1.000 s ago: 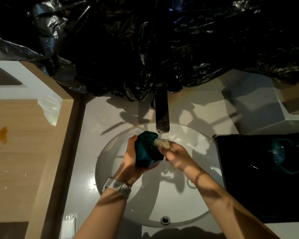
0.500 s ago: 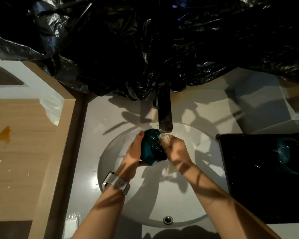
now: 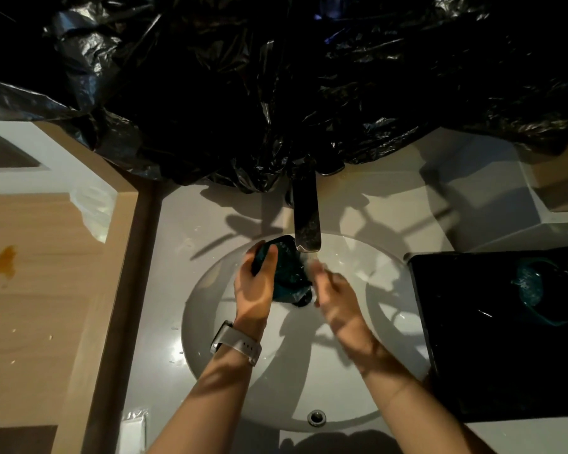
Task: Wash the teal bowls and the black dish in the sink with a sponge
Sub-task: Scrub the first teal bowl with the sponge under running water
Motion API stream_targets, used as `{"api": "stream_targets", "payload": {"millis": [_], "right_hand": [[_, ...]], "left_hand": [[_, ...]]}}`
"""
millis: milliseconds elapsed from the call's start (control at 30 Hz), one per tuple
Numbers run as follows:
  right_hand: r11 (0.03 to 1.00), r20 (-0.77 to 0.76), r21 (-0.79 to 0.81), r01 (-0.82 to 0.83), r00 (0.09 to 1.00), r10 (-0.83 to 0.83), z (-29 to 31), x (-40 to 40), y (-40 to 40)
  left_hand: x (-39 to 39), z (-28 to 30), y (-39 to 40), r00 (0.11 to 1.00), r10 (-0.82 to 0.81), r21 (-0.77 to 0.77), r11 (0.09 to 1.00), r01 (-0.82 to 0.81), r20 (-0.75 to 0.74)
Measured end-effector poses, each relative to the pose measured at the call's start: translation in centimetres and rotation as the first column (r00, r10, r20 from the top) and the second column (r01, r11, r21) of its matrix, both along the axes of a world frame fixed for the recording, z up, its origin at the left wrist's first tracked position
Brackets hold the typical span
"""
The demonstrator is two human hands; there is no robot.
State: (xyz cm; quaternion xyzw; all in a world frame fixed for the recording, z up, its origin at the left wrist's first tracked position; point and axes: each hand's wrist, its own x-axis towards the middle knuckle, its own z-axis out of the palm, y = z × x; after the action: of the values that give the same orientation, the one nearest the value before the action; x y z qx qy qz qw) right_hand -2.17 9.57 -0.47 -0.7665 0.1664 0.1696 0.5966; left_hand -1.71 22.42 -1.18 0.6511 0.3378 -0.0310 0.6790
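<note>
Rinsing under the tap (image 3: 306, 221), my left hand (image 3: 255, 290) grips 1 wet, slippery teal bowl (image 3: 284, 270) by its rim; right hand (image 3: 336, 298) blurred, its grasp unclear.

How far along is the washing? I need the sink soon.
Nothing looks finished yet. In hand: the left hand grips a teal bowl under the faucet over the sink, while the blurred right hand works beside it; I cannot make out a sponge. Left: the black dish on the counter, with a second teal bowl sitting in it.
</note>
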Motion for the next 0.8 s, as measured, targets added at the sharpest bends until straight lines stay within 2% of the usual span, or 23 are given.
{"api": "stream_targets", "payload": {"millis": [167, 267, 333, 367, 433, 467, 533, 600, 667, 700, 800], "right_hand": [[0.998, 0.022, -0.057, 0.006, 1.000, -0.005, 0.1, 0.0, -0.2], [0.995, -0.024, 0.067, 0.072, 0.997, -0.070, 0.1, 2.6, 0.0], [0.997, -0.041, 0.063, 0.054, 0.998, -0.052, 0.0, 2.2, 0.1], [1.000, -0.043, 0.006, 0.022, 0.999, -0.022, -0.2, 1.2, 0.1], [0.994, -0.113, -0.088, -0.071, 0.992, 0.061, -0.6, -1.0, 0.2], [0.994, -0.180, -0.071, -0.077, 0.982, 0.063, -0.8, -1.5, 0.0], [0.997, -0.286, -0.049, -0.056, 0.957, 0.040, -1.3, -0.9, -0.2], [0.999, -0.321, -0.037, -0.028, 0.947, 0.015, -1.6, 0.8, -0.3], [1.000, -0.257, 0.012, 0.001, 0.966, 0.002, -1.8, 1.8, -0.1], [0.999, -0.194, -0.023, -0.047, 0.980, 0.042, -2.1, 2.0, -0.1], [0.955, -0.087, -0.186, -0.231, 0.972, 0.218, -2.0, 2.0, -0.2]], "left_hand": [[-1.1, 0.9, 0.1, 0.995, -0.034, 0.110, 0.994, 0.023, 0.096], [-2.4, 1.4, -0.5, 0.995, 0.008, 0.062, 0.998, -0.014, 0.097], [-2.7, 1.4, -0.9, 0.993, 0.066, 0.019, 0.998, -0.068, 0.095], [-2.6, 1.3, -1.0, 0.992, 0.081, 0.028, 0.996, -0.083, 0.093], [-2.4, 0.7, -1.1, 0.992, 0.086, 0.055, 0.994, -0.091, 0.093], [-2.3, 0.5, -1.2, 0.993, 0.086, 0.055, 0.994, -0.091, 0.086], [-2.3, 0.5, -1.8, 0.990, 0.106, -0.002, 0.994, -0.106, 0.091], [-2.6, 0.7, -2.3, 0.985, 0.114, -0.101, 0.990, -0.101, 0.132], [-2.9, 0.7, -2.0, 0.984, 0.077, -0.173, 0.984, -0.049, 0.159], [-2.9, 0.6, -1.5, 0.988, 0.027, -0.179, 0.984, 0.001, 0.155], [-1.6, 0.2, 0.8, 0.986, -0.161, -0.046, 0.986, 0.163, 0.044]]}}
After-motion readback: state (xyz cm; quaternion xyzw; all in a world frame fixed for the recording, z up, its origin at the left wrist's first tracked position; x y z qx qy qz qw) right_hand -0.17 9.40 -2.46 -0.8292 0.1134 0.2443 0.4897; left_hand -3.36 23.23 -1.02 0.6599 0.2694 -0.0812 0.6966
